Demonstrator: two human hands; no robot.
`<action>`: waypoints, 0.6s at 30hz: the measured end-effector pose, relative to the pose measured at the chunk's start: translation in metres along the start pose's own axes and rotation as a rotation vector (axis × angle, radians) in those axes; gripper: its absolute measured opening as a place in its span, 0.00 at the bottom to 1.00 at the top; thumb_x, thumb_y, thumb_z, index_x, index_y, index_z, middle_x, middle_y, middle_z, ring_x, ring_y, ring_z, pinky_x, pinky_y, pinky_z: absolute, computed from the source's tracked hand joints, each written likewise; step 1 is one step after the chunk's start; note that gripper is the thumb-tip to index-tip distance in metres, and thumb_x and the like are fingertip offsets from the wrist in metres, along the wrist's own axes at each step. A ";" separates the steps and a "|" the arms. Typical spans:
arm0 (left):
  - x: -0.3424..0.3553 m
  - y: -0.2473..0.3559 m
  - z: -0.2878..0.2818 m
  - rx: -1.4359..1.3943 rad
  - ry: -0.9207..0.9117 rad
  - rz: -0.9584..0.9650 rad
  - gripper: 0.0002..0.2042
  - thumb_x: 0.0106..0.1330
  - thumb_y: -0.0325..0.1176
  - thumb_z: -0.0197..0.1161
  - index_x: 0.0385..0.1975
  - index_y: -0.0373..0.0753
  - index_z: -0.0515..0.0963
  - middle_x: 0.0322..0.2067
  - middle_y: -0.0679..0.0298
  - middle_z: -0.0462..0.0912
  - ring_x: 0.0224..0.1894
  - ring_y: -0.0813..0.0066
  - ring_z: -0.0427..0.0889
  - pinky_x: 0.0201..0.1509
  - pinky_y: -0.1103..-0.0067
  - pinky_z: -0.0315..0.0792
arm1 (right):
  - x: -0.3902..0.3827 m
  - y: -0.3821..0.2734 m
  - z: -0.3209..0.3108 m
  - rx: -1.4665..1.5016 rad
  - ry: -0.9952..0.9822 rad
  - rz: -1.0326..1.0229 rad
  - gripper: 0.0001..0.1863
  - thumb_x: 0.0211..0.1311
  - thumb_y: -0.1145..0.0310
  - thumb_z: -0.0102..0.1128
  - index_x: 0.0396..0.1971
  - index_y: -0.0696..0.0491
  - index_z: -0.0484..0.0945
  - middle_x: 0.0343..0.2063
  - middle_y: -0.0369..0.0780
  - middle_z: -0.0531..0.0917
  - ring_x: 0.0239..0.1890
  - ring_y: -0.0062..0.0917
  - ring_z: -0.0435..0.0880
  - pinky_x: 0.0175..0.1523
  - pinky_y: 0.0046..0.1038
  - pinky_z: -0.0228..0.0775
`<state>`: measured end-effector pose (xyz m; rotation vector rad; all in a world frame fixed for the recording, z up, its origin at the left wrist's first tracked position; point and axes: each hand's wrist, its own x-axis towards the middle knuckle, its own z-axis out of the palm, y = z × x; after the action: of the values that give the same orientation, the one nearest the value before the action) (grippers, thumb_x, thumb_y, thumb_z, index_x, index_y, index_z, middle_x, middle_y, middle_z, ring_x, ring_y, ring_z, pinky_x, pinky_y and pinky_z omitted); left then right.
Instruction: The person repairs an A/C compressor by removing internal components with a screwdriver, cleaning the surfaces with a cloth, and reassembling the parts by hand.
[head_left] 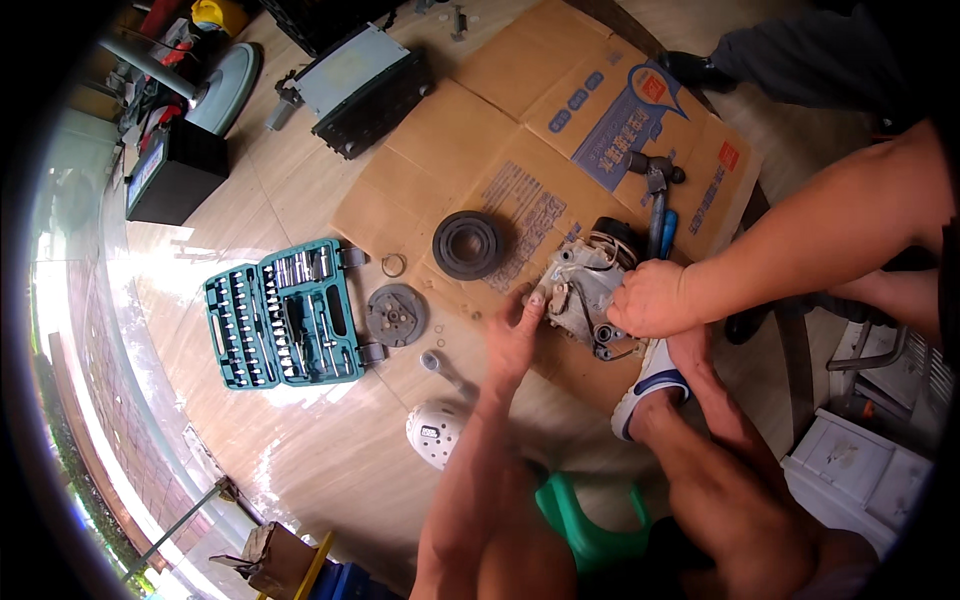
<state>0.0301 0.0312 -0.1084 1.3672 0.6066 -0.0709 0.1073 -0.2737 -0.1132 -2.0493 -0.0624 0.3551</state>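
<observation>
A grimy metal compressor-like unit [578, 283] sits on the cardboard [420, 170]. My left hand [518, 335] grips its left side, thumb on the casing. A co-worker's hand [650, 300], reaching in from the right, is on the casing's other side. My right hand [688, 348] is low beside that hand, its fingers hidden. A hammer [658, 175] and a blue-handled tool [668, 232] lie just beyond the unit. To its left are a black grooved pulley [450, 250], a metal disc [390, 330] and a small ring [393, 255].
An open teal socket case [268, 358], a black battery [180, 170] and a boxy device [370, 85] occupy the left and back. My white shoes [640, 400] flank the work, with a green stool [590, 525] below. White drawers [850, 460] stand right. Another person's shoe [700, 70] is at upper right.
</observation>
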 end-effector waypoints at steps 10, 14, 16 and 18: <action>-0.002 -0.013 -0.005 -0.075 0.042 -0.002 0.34 0.75 0.52 0.62 0.65 0.24 0.72 0.59 0.48 0.81 0.63 0.65 0.77 0.69 0.72 0.67 | -0.015 -0.048 0.016 -0.629 0.145 -0.318 0.12 0.63 0.74 0.64 0.47 0.55 0.83 0.50 0.45 0.83 0.56 0.46 0.79 0.62 0.43 0.70; -0.002 -0.015 -0.005 -0.128 0.024 -0.042 0.33 0.75 0.51 0.63 0.65 0.25 0.73 0.58 0.50 0.82 0.62 0.67 0.77 0.69 0.73 0.67 | -0.015 -0.043 0.014 -0.562 0.143 -0.230 0.11 0.64 0.73 0.63 0.46 0.55 0.83 0.47 0.45 0.85 0.53 0.44 0.82 0.59 0.40 0.73; -0.001 -0.018 -0.005 -0.164 0.024 -0.053 0.32 0.75 0.50 0.63 0.65 0.26 0.74 0.58 0.52 0.82 0.61 0.68 0.77 0.68 0.74 0.67 | -0.014 -0.043 0.013 -0.532 0.145 -0.187 0.10 0.65 0.73 0.63 0.46 0.56 0.84 0.46 0.45 0.85 0.52 0.44 0.82 0.57 0.38 0.74; -0.001 -0.019 -0.004 -0.197 0.026 -0.056 0.31 0.75 0.49 0.63 0.64 0.26 0.74 0.58 0.53 0.82 0.60 0.69 0.77 0.68 0.74 0.68 | -0.016 -0.049 0.014 -0.506 0.147 -0.111 0.10 0.66 0.72 0.63 0.46 0.56 0.84 0.45 0.46 0.86 0.50 0.44 0.83 0.56 0.38 0.75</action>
<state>0.0210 0.0302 -0.1253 1.1620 0.6566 -0.0370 0.0930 -0.2408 -0.0736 -2.5531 -0.1912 0.1227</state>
